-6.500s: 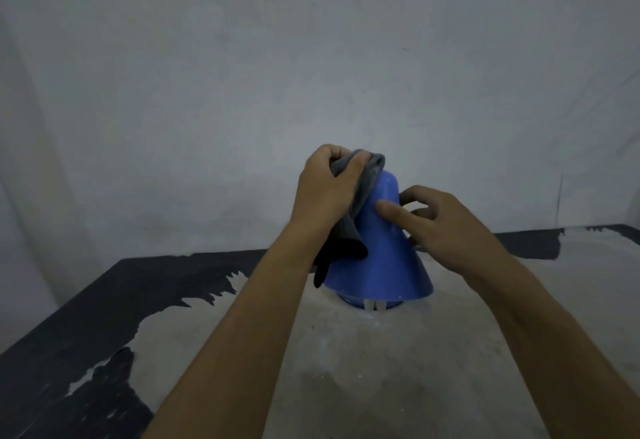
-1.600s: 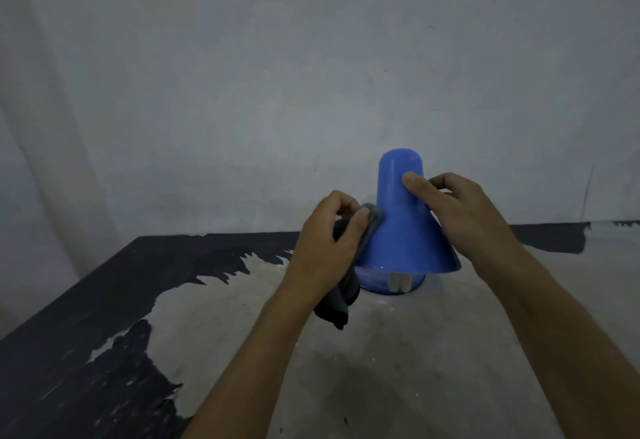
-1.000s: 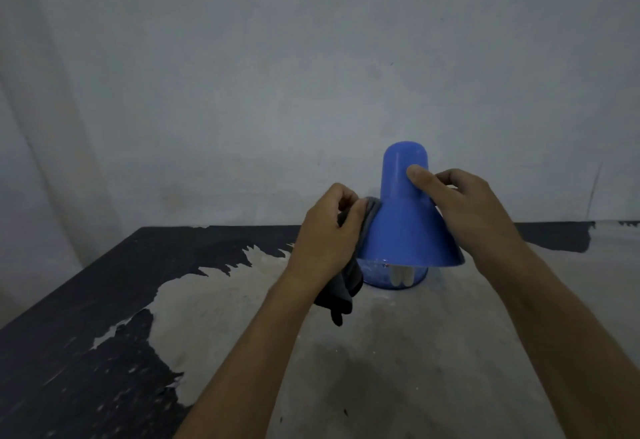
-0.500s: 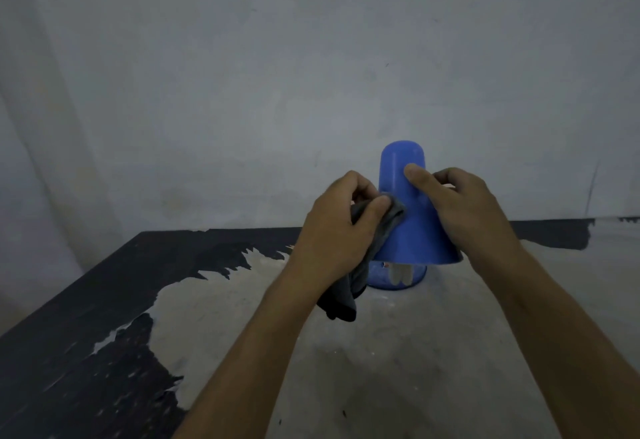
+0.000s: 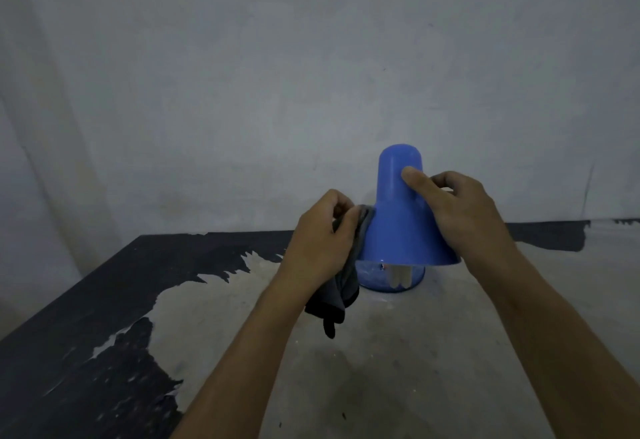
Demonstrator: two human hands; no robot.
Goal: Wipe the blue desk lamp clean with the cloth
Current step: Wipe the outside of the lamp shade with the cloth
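The blue desk lamp (image 5: 398, 224) stands on the table, its cone shade upright over a round blue base with a white bulb showing beneath. My left hand (image 5: 320, 241) grips the dark grey cloth (image 5: 337, 295) and presses it against the lower left side of the shade; the loose end of the cloth hangs down below my fist. My right hand (image 5: 457, 210) holds the shade from the right, thumb on the narrow upper neck and fingers curled round the back.
The table (image 5: 398, 369) has a worn top, pale grey in the middle with black peeling paint on the left (image 5: 104, 317) and along the back edge. A plain grey wall (image 5: 277, 75) rises right behind it.
My left hand with the cloth has slid down and left along the shade, from its middle front to the lower left side. My right hand keeps its hold on the neck.
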